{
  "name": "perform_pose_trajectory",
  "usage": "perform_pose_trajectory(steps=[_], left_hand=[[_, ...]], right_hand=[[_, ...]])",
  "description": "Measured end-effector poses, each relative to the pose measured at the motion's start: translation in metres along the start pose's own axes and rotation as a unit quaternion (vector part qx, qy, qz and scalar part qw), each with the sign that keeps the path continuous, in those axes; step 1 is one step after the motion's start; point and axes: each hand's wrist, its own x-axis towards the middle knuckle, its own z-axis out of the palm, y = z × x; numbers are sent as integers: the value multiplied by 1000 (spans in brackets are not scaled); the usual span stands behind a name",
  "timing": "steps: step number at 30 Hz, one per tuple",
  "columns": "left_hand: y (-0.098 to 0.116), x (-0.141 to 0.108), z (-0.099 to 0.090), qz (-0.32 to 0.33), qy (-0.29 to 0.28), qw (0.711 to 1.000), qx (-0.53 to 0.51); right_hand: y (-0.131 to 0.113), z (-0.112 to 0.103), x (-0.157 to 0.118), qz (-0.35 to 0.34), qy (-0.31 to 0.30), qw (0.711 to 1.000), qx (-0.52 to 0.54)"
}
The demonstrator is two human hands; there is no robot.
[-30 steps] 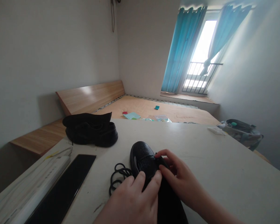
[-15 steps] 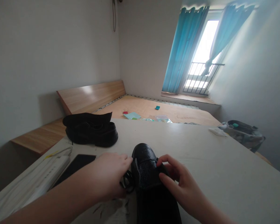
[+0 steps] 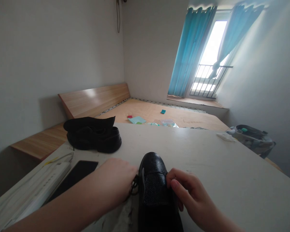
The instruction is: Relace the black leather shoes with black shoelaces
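Blue curtains [image 3: 192,51] hang at a barred window [image 3: 213,42], the right one knotted, beyond a bed [image 3: 145,108] with a wooden headboard [image 3: 94,100]. On the table [image 3: 203,158], a long white object [image 3: 44,190] lies beside a flat black device [image 3: 73,180]. A greyish bag [image 3: 255,140] shows beyond its right edge

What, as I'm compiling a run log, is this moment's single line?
black shoe: toe pointing away; left hand: at dark cord; right hand: fingers at shoe's right edge; second shoe: on table

1 head camera looks forward and down, close above the near shoe [image 3: 154,187], across the tabletop [image 3: 232,167] toward the bed [image 3: 145,108].
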Motion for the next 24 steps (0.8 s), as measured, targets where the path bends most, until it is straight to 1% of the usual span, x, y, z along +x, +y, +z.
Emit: perform_pose_trajectory(steps=[2,3,5,6,8,11,12,14,17,20,22,24], left_hand=[[4,2,-19,-13,3,999,41],[7,2,-28,-13,25,999,28],[14,2,-39,-3,82,994,-66],[17,1,-42,7,103,986,-129],[24,0,-40,28,120,957,-263],[32,-4,-32,49,103,892,-438],[34,-5,-29,50,98,869,-483],[37,-7,-26,47,92,830,-547],[38,-7,-25,36,96,794,-600],[35,-4,-27,41,101,765,-635],[31,-2,-29,39,105,740,-663],[29,-1,-31,40,119,709,-693]], right_hand=[[-2,-1,1,-3,-6,1000,-5],[-3,-2,1,-6,-9,1000,-17],[-6,-6,2,-16,-19,998,-57],[-8,-8,2,-23,-22,996,-80],[-11,-12,2,-42,-9,992,-115],[-17,-16,1,-91,40,985,-139],[-20,-16,1,-111,48,982,-143],[-29,-15,3,-139,35,981,-133],[-47,-12,10,-144,-22,988,-58],[-65,-12,22,-105,-55,992,53],[-72,-15,32,-66,-84,984,142],[-75,-18,42,-22,-128,962,242]])
